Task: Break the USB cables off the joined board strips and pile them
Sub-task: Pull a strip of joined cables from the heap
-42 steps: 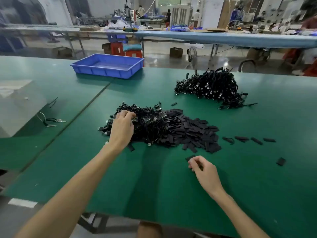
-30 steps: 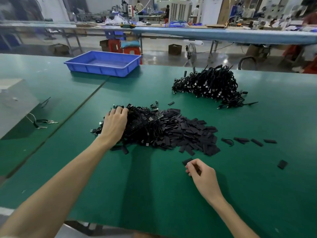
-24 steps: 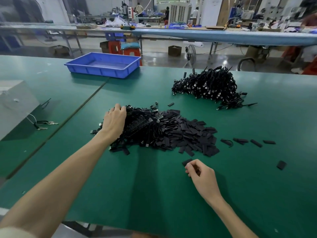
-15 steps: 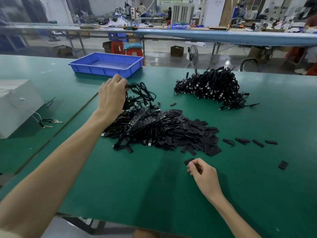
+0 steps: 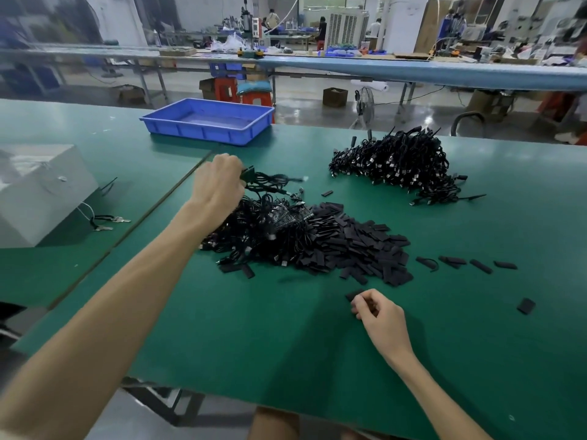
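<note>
Roughly halfway, I judge: my left hand (image 5: 219, 185) grips a strip (image 5: 248, 175) above the heap (image 5: 273, 233), with the finished pile (image 5: 397, 163) beyond. My right hand (image 5: 378, 315) is curled, maybe pinching something.

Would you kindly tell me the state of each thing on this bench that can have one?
left hand: raised, gripping a cable strip above the near pile.
right hand: curled on the table, a black piece at its fingertips; grip unclear.
near pile: tangled cables, flat black pieces heaped on its right.
far cable pile: heaped, untouched.
blue tray: upright, nothing visible inside.
</note>
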Demonstrator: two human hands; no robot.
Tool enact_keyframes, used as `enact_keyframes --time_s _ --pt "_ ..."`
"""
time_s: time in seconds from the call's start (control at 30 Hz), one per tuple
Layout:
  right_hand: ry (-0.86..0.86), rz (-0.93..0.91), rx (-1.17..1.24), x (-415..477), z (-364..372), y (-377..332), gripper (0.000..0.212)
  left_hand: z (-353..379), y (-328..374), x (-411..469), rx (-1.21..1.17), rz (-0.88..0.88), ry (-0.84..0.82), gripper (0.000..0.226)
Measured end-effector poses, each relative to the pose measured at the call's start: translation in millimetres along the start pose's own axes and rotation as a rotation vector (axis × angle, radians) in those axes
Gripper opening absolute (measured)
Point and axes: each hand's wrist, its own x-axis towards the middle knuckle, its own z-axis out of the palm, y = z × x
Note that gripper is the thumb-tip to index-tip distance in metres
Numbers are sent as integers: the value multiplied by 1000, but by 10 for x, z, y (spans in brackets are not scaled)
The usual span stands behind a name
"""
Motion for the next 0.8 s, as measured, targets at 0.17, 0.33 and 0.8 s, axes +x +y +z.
enact_keyframes --time_s 0.17,0.33,0.8 --pt "4 7 9 14 8 -8 20 42 118 -213 -290 -42 170 12" --pt "2 15 19 -4 10 -11 21 374 260 -571 -741 -320 -277 19" --pt "-292 145 344 -222 -90 -491 44 982 942 -1815 -1270 -496 -562 46"
